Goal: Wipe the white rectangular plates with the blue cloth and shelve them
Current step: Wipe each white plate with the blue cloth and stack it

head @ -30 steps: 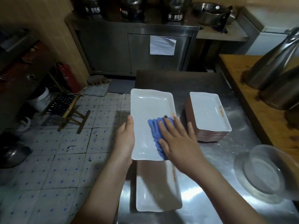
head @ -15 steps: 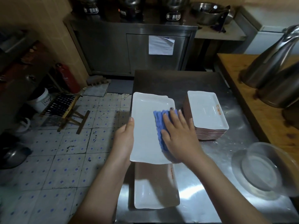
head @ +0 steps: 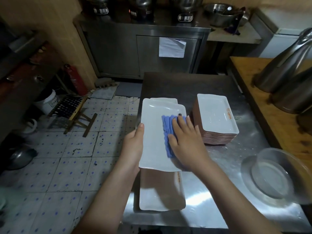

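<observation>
White and glazed, one rectangular plate [head: 160,198] lay flat at the near left corner of the steel tabletop [head: 211,208]. Just above and beyond it, the held plate [head: 154,132] hung over the tabletop's left edge. The left hand [head: 133,146] gripped its left long rim, thumb on top and fingers hidden beneath. The right hand [head: 185,141] lay flat with straight fingers, pressing the blue cloth [head: 166,130] onto the plate's right half.

The plate looked stiff, fairly heavy, slick and chippable. It was probably best held by the long rims, with fingers under it, rather than pinched at a corner. The cloth seemed soft and light, bunching under the palm.

Farther along, near the right edge, stood the stack of plates [head: 216,115], with a glass bowl [head: 273,176] nearer on that side.

A second earlier the cloth had reached the plate's near end. Now it sat closer to the middle, so the right hand had slid away from the person, while the left hand's grip was unchanged.
</observation>
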